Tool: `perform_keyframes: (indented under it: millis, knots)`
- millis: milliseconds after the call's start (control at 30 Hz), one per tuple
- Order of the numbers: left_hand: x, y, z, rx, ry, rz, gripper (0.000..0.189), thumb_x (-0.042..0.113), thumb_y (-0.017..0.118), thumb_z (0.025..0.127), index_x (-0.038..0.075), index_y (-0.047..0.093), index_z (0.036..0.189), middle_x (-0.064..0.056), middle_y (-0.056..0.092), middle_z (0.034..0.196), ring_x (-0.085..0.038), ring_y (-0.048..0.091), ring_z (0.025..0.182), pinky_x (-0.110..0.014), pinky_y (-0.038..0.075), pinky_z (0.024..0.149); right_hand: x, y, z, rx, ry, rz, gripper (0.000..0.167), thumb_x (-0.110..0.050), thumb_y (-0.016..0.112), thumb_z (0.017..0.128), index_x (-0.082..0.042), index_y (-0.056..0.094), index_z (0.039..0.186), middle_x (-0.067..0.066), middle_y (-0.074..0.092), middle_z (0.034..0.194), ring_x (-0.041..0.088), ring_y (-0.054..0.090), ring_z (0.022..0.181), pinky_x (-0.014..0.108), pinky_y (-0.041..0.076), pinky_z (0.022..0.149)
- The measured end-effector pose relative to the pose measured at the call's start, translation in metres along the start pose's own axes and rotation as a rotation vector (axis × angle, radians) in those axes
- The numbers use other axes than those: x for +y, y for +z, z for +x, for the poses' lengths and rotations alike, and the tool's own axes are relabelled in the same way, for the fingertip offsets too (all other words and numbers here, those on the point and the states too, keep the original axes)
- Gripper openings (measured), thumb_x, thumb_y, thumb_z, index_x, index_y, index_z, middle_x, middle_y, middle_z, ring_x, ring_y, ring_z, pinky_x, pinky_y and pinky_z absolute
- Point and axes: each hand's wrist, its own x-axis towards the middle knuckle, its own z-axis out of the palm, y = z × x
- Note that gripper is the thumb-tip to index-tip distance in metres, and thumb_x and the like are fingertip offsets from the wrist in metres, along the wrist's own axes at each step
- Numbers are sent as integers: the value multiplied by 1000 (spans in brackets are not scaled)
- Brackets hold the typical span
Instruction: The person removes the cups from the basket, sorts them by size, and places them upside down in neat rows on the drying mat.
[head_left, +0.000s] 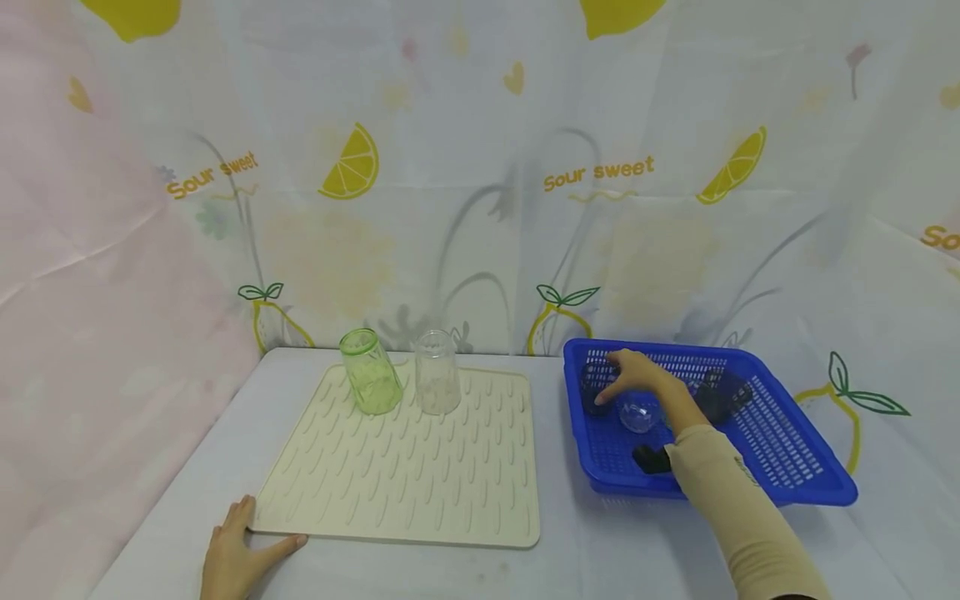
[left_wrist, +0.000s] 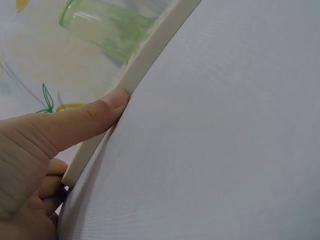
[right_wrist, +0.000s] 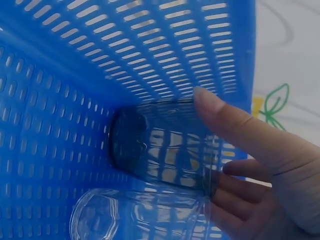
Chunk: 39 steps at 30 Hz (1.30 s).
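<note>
In the blue basket my right hand [head_left: 636, 373] grips a dark tinted glass [right_wrist: 160, 142] near its rim. The thumb lies along one side and the other fingers are at the opposite side, partly hidden. Beside that glass is a clear glass [right_wrist: 142, 215]. My left hand [head_left: 231, 557] touches the near left corner of a cream drying mat [head_left: 405, 500]. Its straight thumb presses the front edge, with the other fingers at the left edge. A green glass [head_left: 372, 375] and a clear ribbed glass [head_left: 437, 375] stand upside down at the back of the mat.
The blue basket [head_left: 795, 492] stands on the white table to the right of the mat. Dark glassware [head_left: 723, 400] sits at its right side, and a black object [head_left: 651, 458] lies near its front. A printed curtain [head_left: 480, 250] hangs behind the table.
</note>
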Motion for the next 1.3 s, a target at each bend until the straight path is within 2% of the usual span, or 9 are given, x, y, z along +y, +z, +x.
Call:
perform_keyframes:
  millis: [233,500,633,767,1100,1300]
  knots:
    - [0,0,0,8,21,-9,105,34,82,68,-20,23,136,-42,19,141,-53,10,135,-62,2,113,-4,4,5,1,65,-48,95,-32,84,69,14,35,136,34,39,138,50,33,129,62,29,107]
    - [0,-3,-1,-20,5,-12,106,35,81,70,-20,20,137,-42,17,141,-53,7,136,-62,0,113,-2,11,7,32,37,-30,91,-33,83,70,14,38,134,34,42,136,49,36,127,61,31,106]
    - [0,-3,0,-53,-26,-19,108,36,80,71,-19,17,139,-40,13,144,-51,3,137,-61,-2,113,0,12,5,66,-2,-11,88,-31,82,71,16,40,132,36,44,133,51,38,125,62,33,104]
    - [1,-3,0,-68,-36,-15,110,37,80,71,-19,15,140,-39,12,145,-51,3,137,-61,-3,113,2,12,3,112,-32,29,87,-30,82,70,18,41,130,37,46,130,52,41,122,61,36,103]
    - [2,-3,0,-38,-8,-12,109,35,81,69,-20,17,138,-41,14,143,-52,7,136,-60,-2,113,2,7,-5,236,-46,189,88,-30,79,75,18,35,134,36,46,130,49,44,121,58,39,102]
    - [1,-3,0,-44,-27,-7,110,35,81,69,-20,17,139,-41,15,143,-51,6,137,-59,-2,114,-2,2,-12,278,-90,286,86,-25,77,78,16,31,137,36,44,132,49,43,122,58,38,103]
